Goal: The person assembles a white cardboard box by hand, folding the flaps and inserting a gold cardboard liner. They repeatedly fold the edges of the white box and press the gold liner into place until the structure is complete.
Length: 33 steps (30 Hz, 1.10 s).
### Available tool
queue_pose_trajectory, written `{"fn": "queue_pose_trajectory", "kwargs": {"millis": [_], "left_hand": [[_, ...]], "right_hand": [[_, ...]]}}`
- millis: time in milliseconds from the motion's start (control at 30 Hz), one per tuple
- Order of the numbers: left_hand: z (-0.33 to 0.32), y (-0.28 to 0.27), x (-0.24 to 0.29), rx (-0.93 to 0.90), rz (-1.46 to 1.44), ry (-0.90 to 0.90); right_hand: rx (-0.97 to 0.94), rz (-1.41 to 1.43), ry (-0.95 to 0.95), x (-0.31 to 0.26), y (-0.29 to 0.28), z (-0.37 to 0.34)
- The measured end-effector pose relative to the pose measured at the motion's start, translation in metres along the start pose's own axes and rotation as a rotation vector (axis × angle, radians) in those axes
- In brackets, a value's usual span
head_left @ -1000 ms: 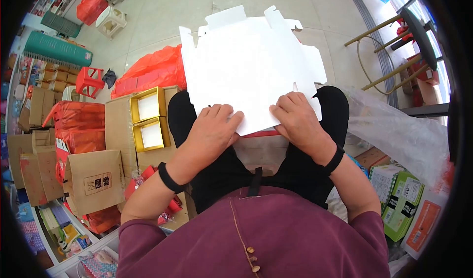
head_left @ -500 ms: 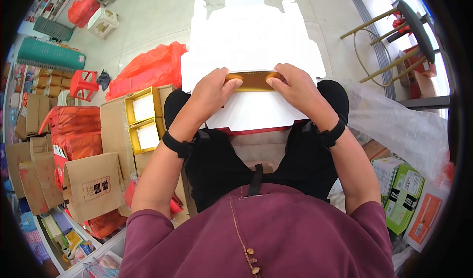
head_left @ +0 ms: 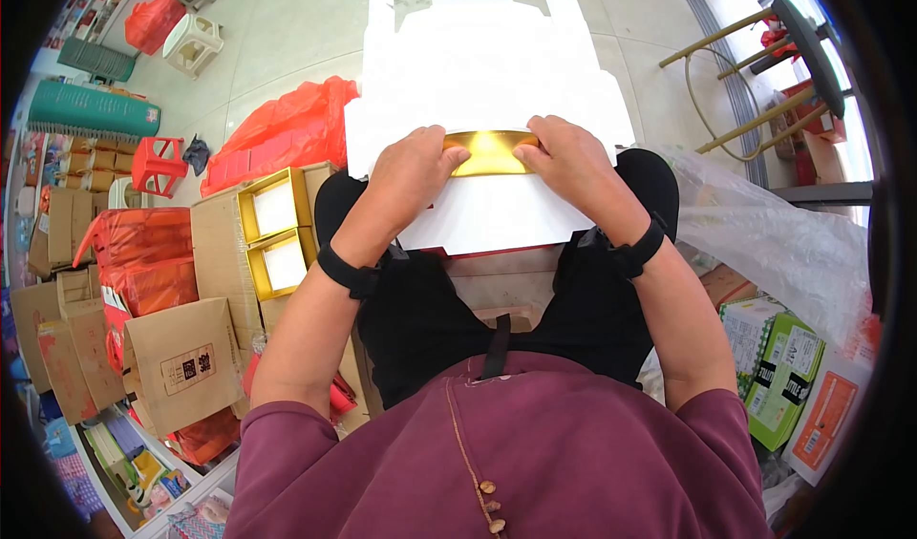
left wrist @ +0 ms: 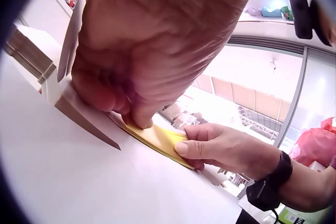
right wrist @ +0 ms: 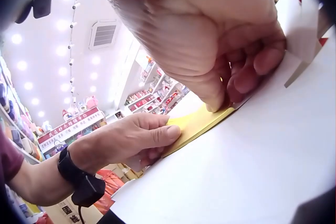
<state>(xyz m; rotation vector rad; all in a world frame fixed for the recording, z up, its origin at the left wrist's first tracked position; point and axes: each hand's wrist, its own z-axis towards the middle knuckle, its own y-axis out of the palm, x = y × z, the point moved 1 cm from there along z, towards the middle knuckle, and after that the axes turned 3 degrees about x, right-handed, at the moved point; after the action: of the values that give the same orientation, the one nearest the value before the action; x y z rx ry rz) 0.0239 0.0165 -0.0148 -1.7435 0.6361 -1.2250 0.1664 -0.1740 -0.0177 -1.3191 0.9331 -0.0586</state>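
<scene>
A die-cut white cardboard box blank (head_left: 482,71) lies over the person's knees, its tabs pointing away. Across it stands a folded strip with a gold face (head_left: 489,154). At the strip's left end, the left hand (head_left: 409,178) pinches it with the thumb on the gold side. The right hand (head_left: 576,174) holds the other end the same way. In the left wrist view the gold strip (left wrist: 163,142) runs between both hands, and the right hand's thumb (left wrist: 190,149) presses its face. From the right wrist view, the left hand's thumb (right wrist: 165,136) lies on the gold too.
Two gold open boxes (head_left: 253,243) with white insides sit on brown cardboard at the left. Beside them are a brown carton (head_left: 181,358), red-bagged goods (head_left: 143,253) and a red plastic bag (head_left: 287,133). Clear plastic sheeting (head_left: 764,243), a green package (head_left: 783,377) and a stool (head_left: 807,66) are at right.
Both hands have moved forward from the near edge of the box blank. A gold-faced strip is now folded up between them, where only white showed before. Over the last half second the hands barely move.
</scene>
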Motion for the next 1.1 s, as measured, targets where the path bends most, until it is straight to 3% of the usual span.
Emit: {"fn": "queue_pose_trajectory", "kwargs": {"millis": [233, 333, 433, 567, 667, 867, 1100], "left_hand": [[-0.007, 0.002, 0.01, 0.076, 0.016, -0.072], [-0.013, -0.003, 0.016, 0.198, 0.117, 0.128], [-0.011, 0.009, 0.003, 0.264, 0.214, 0.435], [-0.014, 0.002, 0.002, 0.197, 0.162, 0.441], [-0.01, 0.0, 0.0, 0.147, 0.179, 0.485], [-0.01, -0.001, 0.0, 0.171, 0.261, 0.58], [-0.011, 0.005, -0.004, 0.222, 0.319, 0.603]], "right_hand": [[0.027, -0.002, 0.012, -0.004, 0.001, -0.001], [0.111, 0.11, -0.006, -0.003, 0.004, -0.004], [0.221, -0.02, -0.073, -0.008, 0.007, -0.01], [0.255, -0.148, -0.42, -0.006, 0.014, -0.023], [0.263, -0.126, -0.45, -0.003, 0.009, -0.019], [0.311, -0.429, -0.653, -0.003, 0.013, -0.022], [0.321, -0.365, -0.64, -0.001, 0.011, -0.023]]}}
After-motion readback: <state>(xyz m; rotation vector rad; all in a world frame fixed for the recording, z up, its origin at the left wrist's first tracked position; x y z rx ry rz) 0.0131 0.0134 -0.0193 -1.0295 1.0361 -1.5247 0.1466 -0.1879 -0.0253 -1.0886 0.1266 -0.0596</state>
